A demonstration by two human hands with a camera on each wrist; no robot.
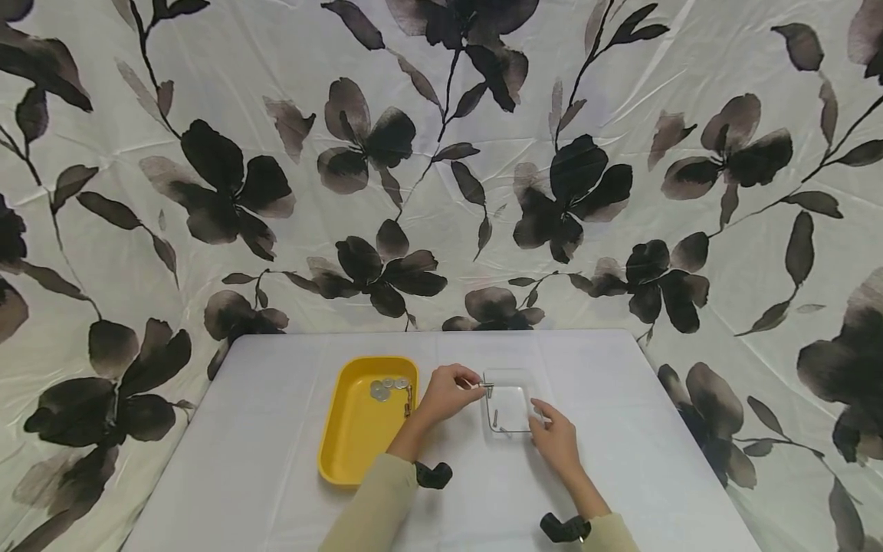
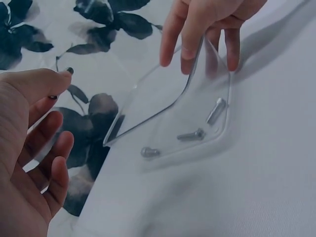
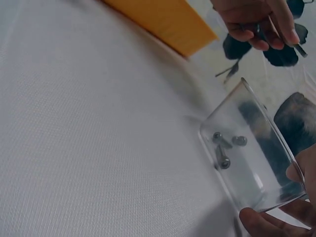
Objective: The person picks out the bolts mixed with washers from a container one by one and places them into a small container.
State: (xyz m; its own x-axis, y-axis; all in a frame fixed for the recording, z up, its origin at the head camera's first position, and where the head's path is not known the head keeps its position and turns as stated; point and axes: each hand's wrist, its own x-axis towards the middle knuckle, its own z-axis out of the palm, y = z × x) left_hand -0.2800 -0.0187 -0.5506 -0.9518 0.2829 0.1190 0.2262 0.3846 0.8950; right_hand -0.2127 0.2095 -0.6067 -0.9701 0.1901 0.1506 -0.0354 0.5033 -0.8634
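Note:
My left hand (image 1: 447, 392) pinches a small metal screw (image 3: 300, 50) between thumb and fingertips, close over the far left rim of a clear plastic box in the head view. That box (image 3: 261, 116) is tilted in the wrist views, and my right hand (image 1: 557, 443) grips its right wall, thumb on one side and fingers on the other. Three silver screws lie inside, among them one screw (image 2: 190, 135) near the lower edge and another screw (image 2: 216, 110) beside it. The left wrist view shows the left hand's other fingers loosely bent.
Left of the box stands a yellow tray (image 1: 329, 429), partly covered by my left forearm. Several flat round washers (image 1: 379, 391) and a cluster of small metal screws (image 1: 408, 402) lie in it. A white cloth covers the table (image 1: 262, 460), and a floral curtain (image 1: 476, 192) hangs behind.

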